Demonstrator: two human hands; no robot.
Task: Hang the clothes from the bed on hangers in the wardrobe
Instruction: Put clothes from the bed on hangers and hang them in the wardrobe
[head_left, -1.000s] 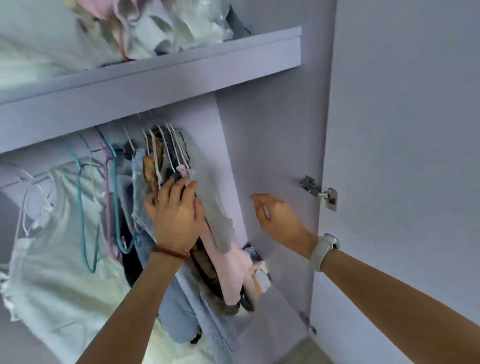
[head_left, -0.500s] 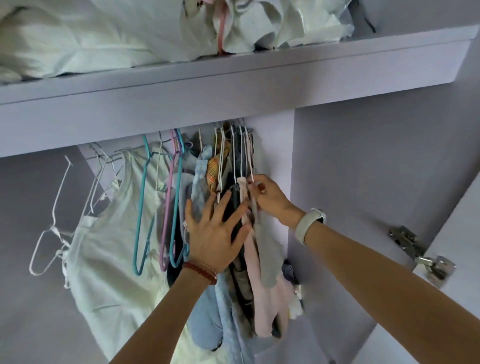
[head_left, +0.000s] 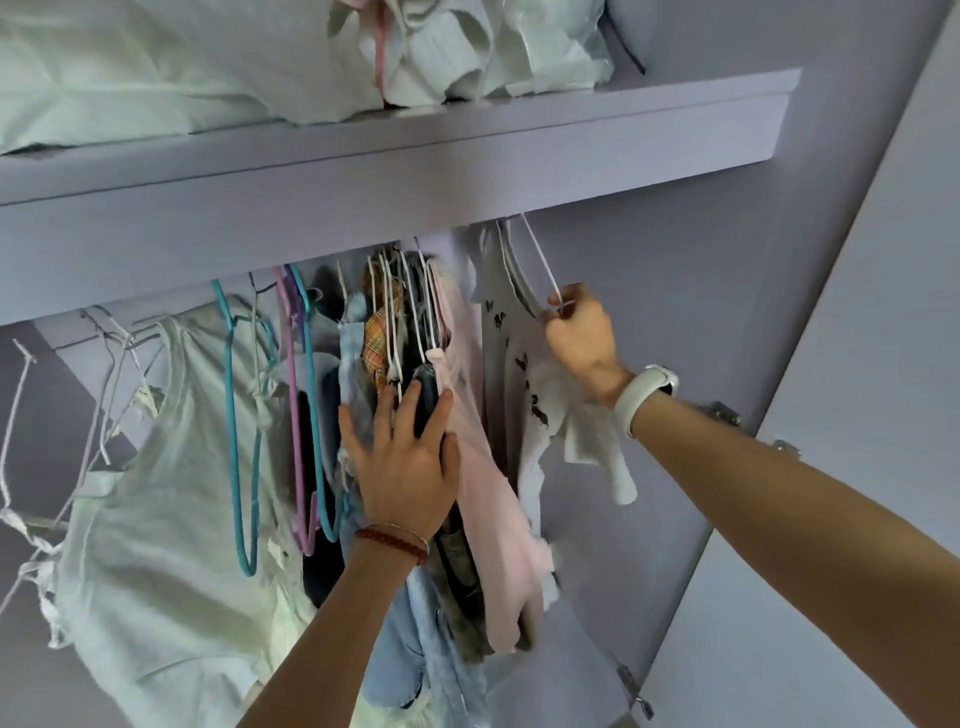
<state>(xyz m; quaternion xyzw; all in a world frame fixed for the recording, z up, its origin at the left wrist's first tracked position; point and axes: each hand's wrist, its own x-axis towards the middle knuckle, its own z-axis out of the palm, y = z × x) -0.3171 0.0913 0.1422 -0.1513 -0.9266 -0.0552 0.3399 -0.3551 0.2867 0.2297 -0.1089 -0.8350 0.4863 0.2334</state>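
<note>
Inside the lilac wardrobe, a tight bunch of hung clothes (head_left: 457, 467) fills the middle of the rail: blue denim, a plaid piece, dark items and a pale pink garment (head_left: 488, 499). My left hand (head_left: 405, 462) lies flat on this bunch with fingers spread. To the right hangs a white shirt with small dark prints (head_left: 511, 374) on a white wire hanger (head_left: 540, 265). My right hand (head_left: 579, 338), with a white watch on the wrist, pinches the shoulder of that hanger and the shirt's edge. The rail itself is hidden behind the shelf front.
A pale green top (head_left: 171, 467) hangs at left, beside empty teal (head_left: 239, 415) and purple hangers (head_left: 296, 405) and several bare white wire hangers (head_left: 62, 415). The shelf (head_left: 467, 156) above holds piled linens. The open door (head_left: 857, 415) with hinges stands at right.
My right hand has drawn the white printed shirt on its hanger to the right, apart from the bunch. My left hand stays pressed on the bunch. The camera swung left and up.
</note>
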